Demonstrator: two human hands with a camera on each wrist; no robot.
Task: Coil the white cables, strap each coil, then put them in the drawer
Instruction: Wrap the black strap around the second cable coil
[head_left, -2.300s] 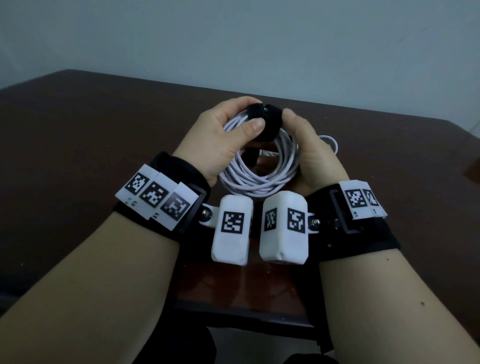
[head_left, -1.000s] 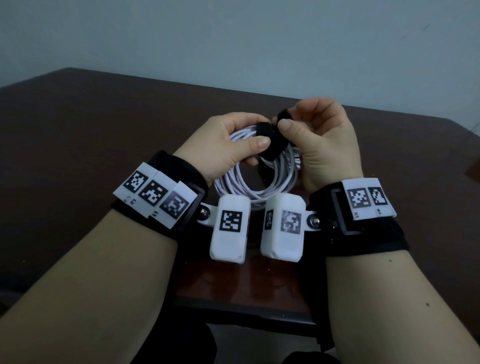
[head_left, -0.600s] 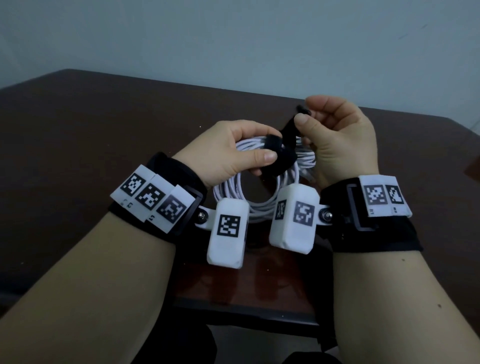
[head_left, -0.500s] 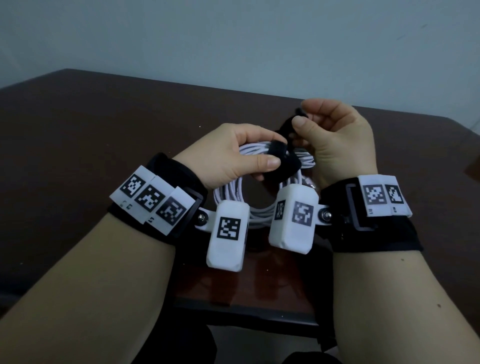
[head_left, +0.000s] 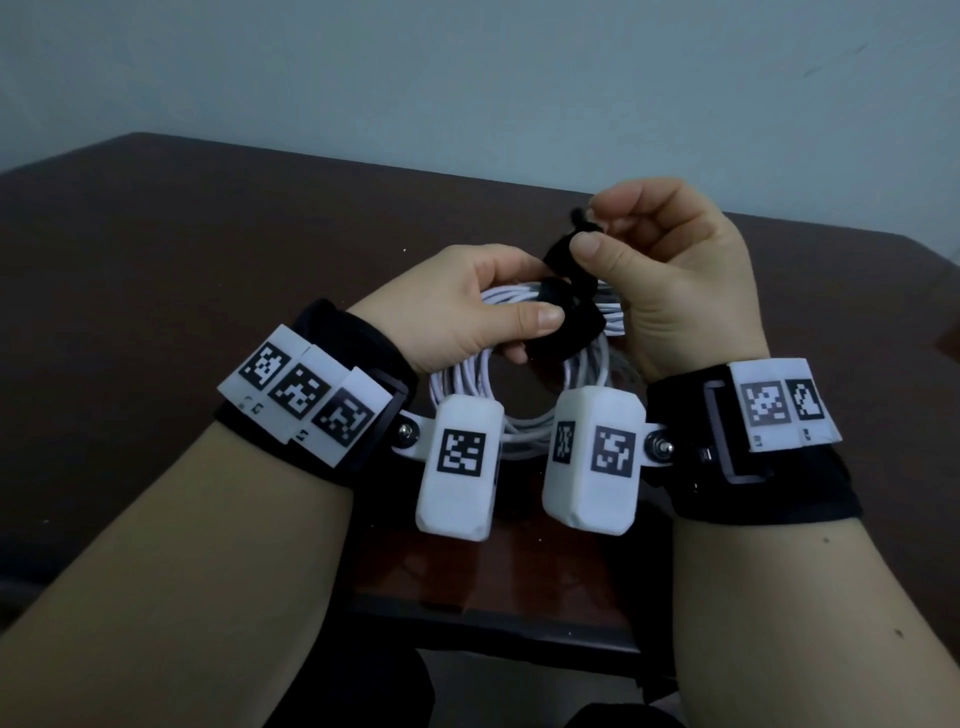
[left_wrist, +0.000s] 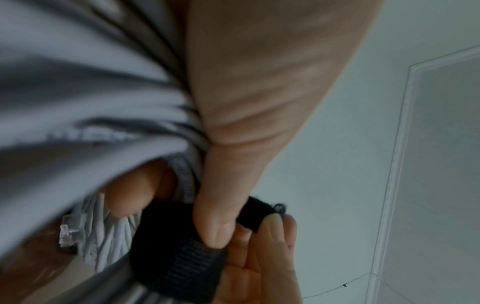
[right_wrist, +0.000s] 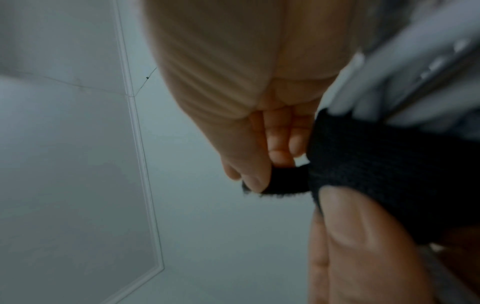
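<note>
A coil of white cable (head_left: 467, 384) hangs between both hands above the dark table (head_left: 182, 249). A black strap (head_left: 571, 327) wraps round the top of the coil. My left hand (head_left: 483, 312) grips the coil, its thumb pressing the strap's wrapped part (left_wrist: 182, 261). My right hand (head_left: 613, 244) pinches the strap's free end (right_wrist: 283, 182) between thumb and forefinger, holding it up and away from the coil. In the left wrist view a clear plug (left_wrist: 68, 234) of the cable shows beside the strands. No drawer is in view.
The brown table's near edge (head_left: 493, 629) runs below my wrists. A plain pale wall (head_left: 467, 78) stands behind the table. A reddish thing (head_left: 950, 338) sits at the right edge of the head view.
The right hand peeled the strap's free end off the coil and lifted it up and to the right. The left hand and coil sank slightly toward me.
</note>
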